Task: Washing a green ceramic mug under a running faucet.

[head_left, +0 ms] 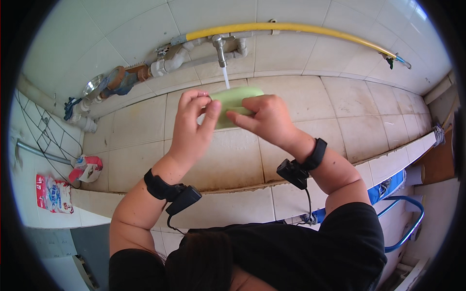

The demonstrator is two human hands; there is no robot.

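Observation:
A light green, rounded rectangular dish-like thing is held up under the tap. Water runs from the spout down to its far side. My left hand grips its left end, thumb and fingers pinched at the edge. My right hand is closed on the right end, the thumb along the near side and the fingers curled over. My fingers cover both ends, and the exact kind of the green thing cannot be made out. Below it lies the tiled basin floor, wet with drops.
A yellow hose runs along the back wall above pipes. At the left are red-and-white bags, a wire rack and a metal bowl. The basin's raised tiled front edge lies before me. A blue tubular frame is lower right.

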